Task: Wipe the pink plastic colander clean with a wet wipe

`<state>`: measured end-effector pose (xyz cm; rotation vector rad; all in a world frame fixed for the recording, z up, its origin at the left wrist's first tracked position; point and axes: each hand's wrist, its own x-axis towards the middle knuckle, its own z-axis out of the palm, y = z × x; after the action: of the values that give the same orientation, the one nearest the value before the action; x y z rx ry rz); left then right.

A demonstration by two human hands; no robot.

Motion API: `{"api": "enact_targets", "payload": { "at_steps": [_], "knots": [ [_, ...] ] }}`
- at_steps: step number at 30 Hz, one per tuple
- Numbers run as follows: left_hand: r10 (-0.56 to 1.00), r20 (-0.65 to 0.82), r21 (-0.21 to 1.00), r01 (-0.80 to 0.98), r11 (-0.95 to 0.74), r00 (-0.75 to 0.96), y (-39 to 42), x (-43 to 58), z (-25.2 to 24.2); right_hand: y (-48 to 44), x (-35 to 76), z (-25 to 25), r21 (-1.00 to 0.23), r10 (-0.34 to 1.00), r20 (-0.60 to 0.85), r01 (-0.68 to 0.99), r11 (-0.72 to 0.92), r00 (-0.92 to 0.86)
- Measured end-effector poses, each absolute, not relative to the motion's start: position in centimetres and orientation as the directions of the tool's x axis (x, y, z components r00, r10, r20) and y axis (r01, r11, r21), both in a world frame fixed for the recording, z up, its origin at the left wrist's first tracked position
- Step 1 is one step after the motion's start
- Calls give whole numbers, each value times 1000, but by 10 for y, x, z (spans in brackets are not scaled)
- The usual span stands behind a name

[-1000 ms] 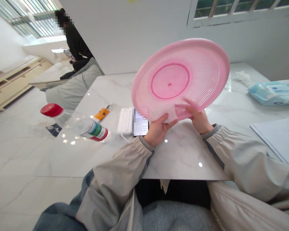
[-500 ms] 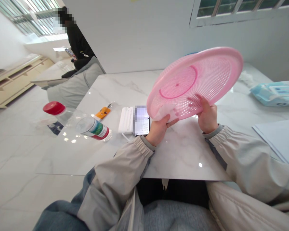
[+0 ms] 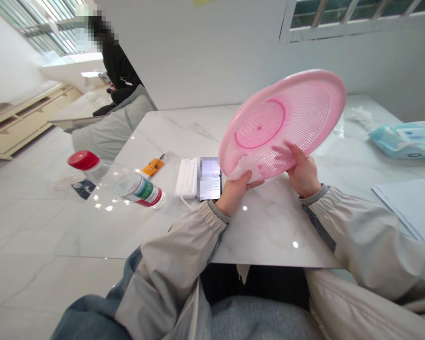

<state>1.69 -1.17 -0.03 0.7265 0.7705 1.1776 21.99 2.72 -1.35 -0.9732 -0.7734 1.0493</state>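
Note:
A round pink plastic basket [image 3: 259, 123] with mesh walls is held tilted above the table, its inside facing me. My right hand [image 3: 303, 174] grips its lower right rim, thumb on the inside and fingers showing through the mesh from behind. At the lower left rim, my left hand [image 3: 236, 190] is closed on a white wet wipe [image 3: 247, 166], which lies against the inner wall. The fingers of that hand reach under the rim.
On the marble table [image 3: 262, 236] lie a phone [image 3: 209, 182], a white power bank [image 3: 187, 178] and an orange key tag [image 3: 153, 167]. A red-capped clear bottle [image 3: 141, 189] stands left. Rightward are a blue wipes pack [image 3: 407, 139], crumpled tissue [image 3: 361, 116] and papers [image 3: 411, 203]. A person [image 3: 118, 71] sits beyond.
The basket has tipped a little more toward me and its right side has shifted left. More of the wipe shows above my left hand. Both hands keep their hold.

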Motion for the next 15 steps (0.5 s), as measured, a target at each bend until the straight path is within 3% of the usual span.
{"api": "enact_targets", "payload": {
  "at_steps": [9, 15],
  "knots": [
    [971, -106, 818, -537, 208, 214, -12, 18, -2, 26, 218, -11, -914, 960, 41, -377, 149, 277],
    [970, -84, 793, -574, 203, 228, -13, 19, -4, 22, 216, -7, -897, 989, -11, -438, 55, 146]
  ]
}}
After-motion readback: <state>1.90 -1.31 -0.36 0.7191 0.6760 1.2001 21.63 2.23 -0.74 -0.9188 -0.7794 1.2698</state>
